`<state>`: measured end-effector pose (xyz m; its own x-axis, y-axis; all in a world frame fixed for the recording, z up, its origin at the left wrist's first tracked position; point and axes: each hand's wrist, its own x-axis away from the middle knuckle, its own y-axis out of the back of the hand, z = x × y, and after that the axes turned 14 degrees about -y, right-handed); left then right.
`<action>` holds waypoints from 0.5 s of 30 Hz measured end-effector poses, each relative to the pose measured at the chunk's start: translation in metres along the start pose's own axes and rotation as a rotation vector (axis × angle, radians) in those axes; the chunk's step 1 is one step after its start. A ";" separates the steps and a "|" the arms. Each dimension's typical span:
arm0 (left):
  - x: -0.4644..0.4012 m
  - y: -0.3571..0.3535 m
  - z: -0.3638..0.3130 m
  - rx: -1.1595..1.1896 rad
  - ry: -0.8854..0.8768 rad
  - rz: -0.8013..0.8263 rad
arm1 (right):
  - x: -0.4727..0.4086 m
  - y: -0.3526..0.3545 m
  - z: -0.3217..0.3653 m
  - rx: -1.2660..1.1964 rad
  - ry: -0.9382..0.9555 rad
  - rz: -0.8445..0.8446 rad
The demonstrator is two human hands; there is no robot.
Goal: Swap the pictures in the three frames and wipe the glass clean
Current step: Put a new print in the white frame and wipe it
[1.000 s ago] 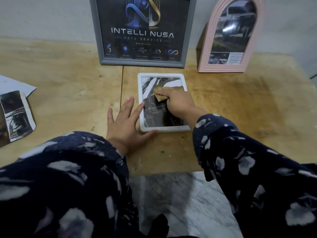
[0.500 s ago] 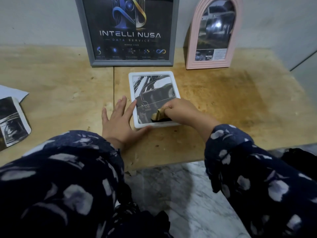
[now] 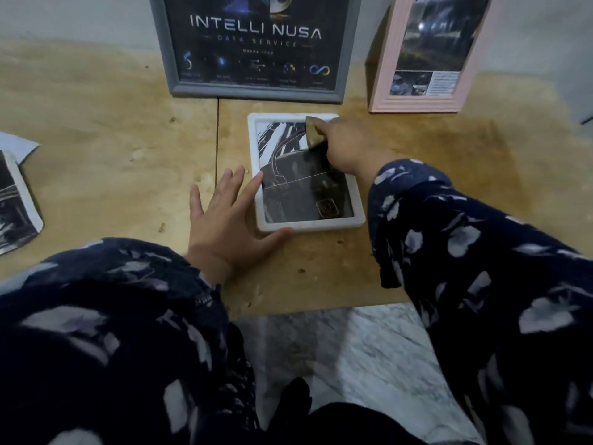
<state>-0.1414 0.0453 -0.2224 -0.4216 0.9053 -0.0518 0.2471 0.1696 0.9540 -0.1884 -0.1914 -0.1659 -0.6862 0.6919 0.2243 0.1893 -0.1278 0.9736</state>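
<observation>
Head view looked down on a wooden table (image 3: 96,139) where a white frame (image 3: 357,216) lay flat, glass up. At its far right corner the right hand (image 3: 348,146) had its fingers curled round a small tan cloth (image 3: 313,131) and pressed it onto the glass. Toward the person and to the left of that grip, the left hand (image 3: 224,226) lay flat with its fingers straight and spread, fingertips on the frame's left edge and thumb along its near edge. Just beyond the cloth a grey frame (image 3: 175,85) with a dark poster stood upright, and to the right of the gripping hand stood a pink frame (image 3: 383,91). Well away to the left lay loose printed pictures (image 3: 16,203).
</observation>
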 end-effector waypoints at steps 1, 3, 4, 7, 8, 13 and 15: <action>0.000 0.000 0.000 0.002 0.002 -0.002 | 0.000 -0.004 0.000 0.038 0.011 -0.029; 0.001 -0.001 -0.001 -0.006 0.004 -0.004 | 0.004 -0.006 0.000 0.095 -0.002 -0.064; 0.001 0.000 -0.002 -0.011 0.004 -0.003 | 0.008 -0.005 0.002 0.129 -0.014 -0.072; 0.000 0.001 -0.003 -0.009 0.011 0.007 | 0.028 0.000 0.004 0.197 -0.016 -0.072; 0.000 0.001 -0.003 -0.011 0.014 0.012 | 0.037 0.001 0.002 0.192 -0.009 -0.074; 0.000 0.002 -0.004 -0.013 0.026 0.022 | 0.073 -0.011 -0.009 0.137 -0.011 -0.087; 0.002 0.002 -0.006 -0.001 0.028 0.018 | 0.084 -0.019 -0.012 0.155 -0.022 -0.081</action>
<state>-0.1466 0.0449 -0.2184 -0.4415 0.8969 -0.0258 0.2541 0.1526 0.9551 -0.2580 -0.1398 -0.1650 -0.6885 0.7111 0.1425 0.2412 0.0392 0.9697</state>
